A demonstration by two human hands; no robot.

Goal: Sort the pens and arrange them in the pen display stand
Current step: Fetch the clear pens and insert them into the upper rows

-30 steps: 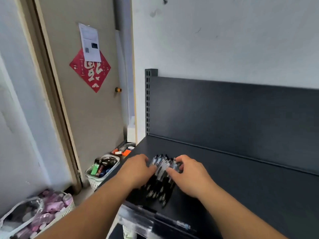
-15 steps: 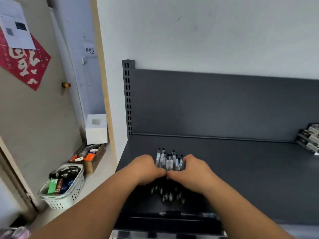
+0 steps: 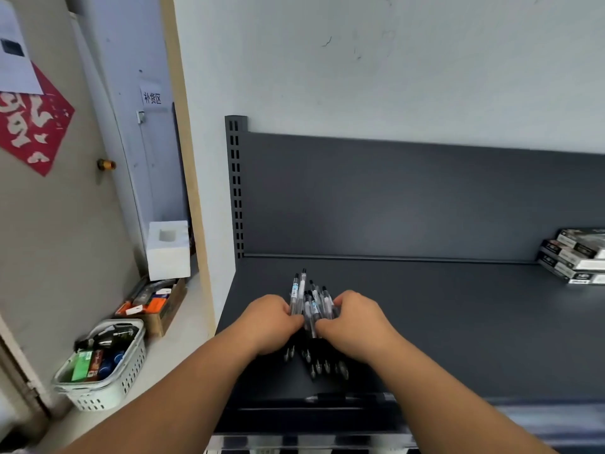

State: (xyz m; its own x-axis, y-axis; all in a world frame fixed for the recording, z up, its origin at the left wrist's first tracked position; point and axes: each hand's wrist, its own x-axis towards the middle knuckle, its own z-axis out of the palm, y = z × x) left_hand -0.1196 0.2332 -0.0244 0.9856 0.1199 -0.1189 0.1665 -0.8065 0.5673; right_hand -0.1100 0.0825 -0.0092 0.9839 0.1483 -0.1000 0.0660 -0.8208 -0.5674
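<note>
A bundle of several clear-barrelled pens (image 3: 310, 301) with black caps lies on the dark grey shelf (image 3: 458, 322), their tips pointing toward me. My left hand (image 3: 271, 322) grips the bundle from the left, and my right hand (image 3: 357, 326) grips it from the right, fingers curled around the barrels. The middle of the bundle is hidden under my fingers. One more pen (image 3: 347, 397) lies crosswise along the shelf's front edge. No pen display stand is in view.
Stacked dark boxes (image 3: 574, 257) sit at the shelf's far right. On the floor to the left stand a white basket (image 3: 101, 368) of small items, a cardboard box (image 3: 154, 306) and a white foam block (image 3: 168, 250). A door with a red decoration is at left.
The camera has swung to the right and down, bringing the shelf's right end into view. My hands have squeezed the pens into a tighter bundle, and the caps stick out farther beyond my fingers.
</note>
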